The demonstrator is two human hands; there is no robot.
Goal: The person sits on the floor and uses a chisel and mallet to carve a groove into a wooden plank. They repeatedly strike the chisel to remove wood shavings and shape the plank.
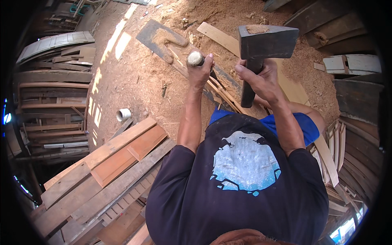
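My right hand [263, 83] is closed round the dark handle of a mallet [269, 45]. The mallet's big, wedge-shaped black head is raised, with a worn brown patch on top. To its left, my left hand [199, 75] is wrapped round what looks like a chisel [195, 59], upright, its pale, round butt end facing up; its lower end is hidden below the hand. Beneath my hands lies a long dark wooden board [148, 34] with a curved cut-out shape and wood chips on it. Narrow wood strips [223, 94] lie between my legs.
Sawdust covers the ground [143, 77]. A pale plank [218, 37] lies beyond the mallet. Stacked boards [122, 163] stand close on my left, with a white cup-like container [123, 114] near them. More timber [57, 85] lines the left side, and dark planks [355, 98] the right.
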